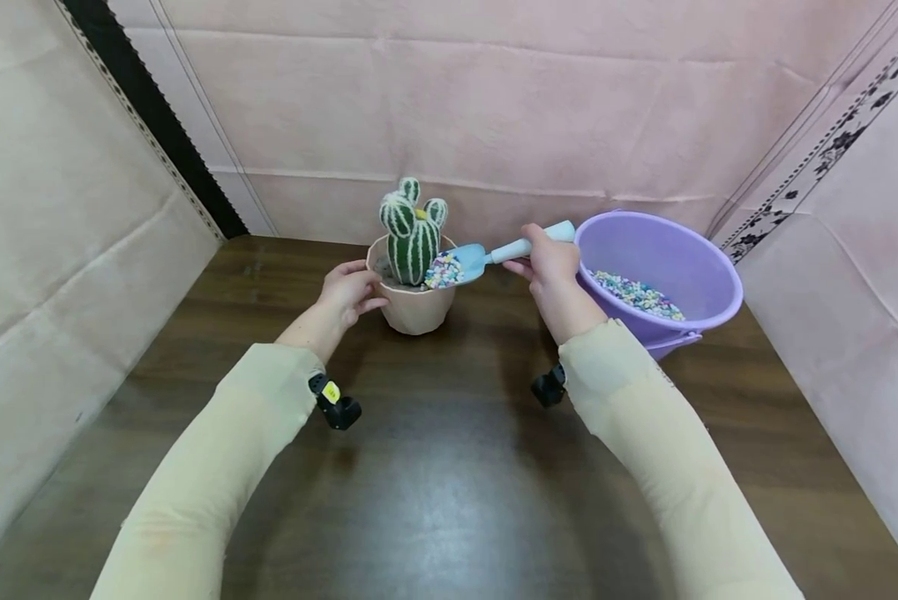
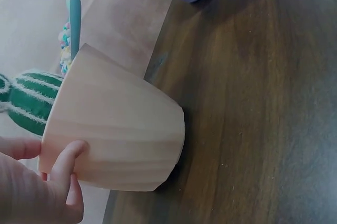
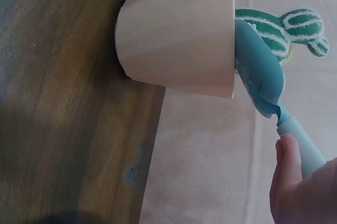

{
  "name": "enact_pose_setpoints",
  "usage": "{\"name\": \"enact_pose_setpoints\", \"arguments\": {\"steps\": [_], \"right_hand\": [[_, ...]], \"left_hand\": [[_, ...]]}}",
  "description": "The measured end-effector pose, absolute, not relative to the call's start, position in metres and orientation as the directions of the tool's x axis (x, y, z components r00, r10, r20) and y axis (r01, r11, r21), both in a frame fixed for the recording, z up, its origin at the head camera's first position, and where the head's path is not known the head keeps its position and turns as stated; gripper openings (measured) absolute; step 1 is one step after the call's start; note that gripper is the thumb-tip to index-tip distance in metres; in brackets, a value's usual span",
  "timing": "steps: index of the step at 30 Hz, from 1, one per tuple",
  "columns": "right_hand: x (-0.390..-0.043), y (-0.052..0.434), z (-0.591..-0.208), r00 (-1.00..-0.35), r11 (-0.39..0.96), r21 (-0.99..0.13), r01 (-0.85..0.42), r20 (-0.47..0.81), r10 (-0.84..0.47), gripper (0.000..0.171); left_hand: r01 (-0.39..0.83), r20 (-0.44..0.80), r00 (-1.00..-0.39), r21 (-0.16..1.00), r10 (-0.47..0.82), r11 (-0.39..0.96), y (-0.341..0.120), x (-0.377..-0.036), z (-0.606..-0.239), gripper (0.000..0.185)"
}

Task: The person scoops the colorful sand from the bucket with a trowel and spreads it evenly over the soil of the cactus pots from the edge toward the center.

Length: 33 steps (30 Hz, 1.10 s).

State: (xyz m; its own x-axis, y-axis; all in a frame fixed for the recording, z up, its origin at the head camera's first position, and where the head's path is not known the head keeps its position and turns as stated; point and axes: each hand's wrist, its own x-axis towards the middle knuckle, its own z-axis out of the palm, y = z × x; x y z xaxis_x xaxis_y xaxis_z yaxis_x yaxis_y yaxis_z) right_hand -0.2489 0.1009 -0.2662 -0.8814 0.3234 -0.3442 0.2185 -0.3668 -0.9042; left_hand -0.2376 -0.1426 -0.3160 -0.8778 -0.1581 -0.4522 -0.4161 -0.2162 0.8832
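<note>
A green-and-white knitted cactus (image 1: 413, 250) stands in a beige flower pot (image 1: 417, 312) on the table. My left hand (image 1: 346, 292) holds the pot's left rim, thumb and fingers on either side of it in the left wrist view. With my right hand (image 1: 554, 265) I grip the pale handle of a blue trowel (image 1: 473, 261). Its blade tilts over the pot's right rim, close beside the cactus. Pastel pebbles (image 1: 444, 271) lie at the tip of the blade. From the right wrist view, only the blade's underside (image 3: 263, 71) shows.
A purple bucket (image 1: 662, 242) stands to the right, just past my right hand, with more pastel pebbles (image 1: 636, 294) inside. The dark wooden table (image 1: 433, 467) meets pale cloth walls at the back and both sides.
</note>
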Motion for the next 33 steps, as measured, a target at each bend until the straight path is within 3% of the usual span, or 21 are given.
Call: {"name": "enact_pose_setpoints", "arguments": {"steps": [4, 12, 24, 33], "right_hand": [[-0.2498, 0.0984, -0.2662, -0.877, -0.325, -0.919, 0.221, -0.333, 0.345, 0.049], [-0.2482, 0.0998, -0.2681, -0.876, -0.340, -0.912, 0.230, -0.346, 0.337, 0.053], [-0.2433, 0.1001, -0.2663, -0.906, -0.299, -0.934, 0.198, -0.291, 0.309, 0.039], [-0.2441, 0.0984, -0.2637, -0.901, -0.303, -0.929, 0.211, -0.305, 0.309, 0.038]], "left_hand": [[-0.408, -0.444, -0.883, 0.887, -0.153, -0.216, -0.1438, -0.2396, -0.3205, 0.052], [-0.395, -0.410, -0.896, 0.911, -0.168, -0.115, -0.1498, -0.2420, -0.3212, 0.043], [-0.391, -0.404, -0.903, 0.914, -0.147, -0.109, -0.1521, -0.2416, -0.3197, 0.046], [-0.392, -0.406, -0.902, 0.913, -0.149, -0.115, -0.1516, -0.2425, -0.3206, 0.046]]}}
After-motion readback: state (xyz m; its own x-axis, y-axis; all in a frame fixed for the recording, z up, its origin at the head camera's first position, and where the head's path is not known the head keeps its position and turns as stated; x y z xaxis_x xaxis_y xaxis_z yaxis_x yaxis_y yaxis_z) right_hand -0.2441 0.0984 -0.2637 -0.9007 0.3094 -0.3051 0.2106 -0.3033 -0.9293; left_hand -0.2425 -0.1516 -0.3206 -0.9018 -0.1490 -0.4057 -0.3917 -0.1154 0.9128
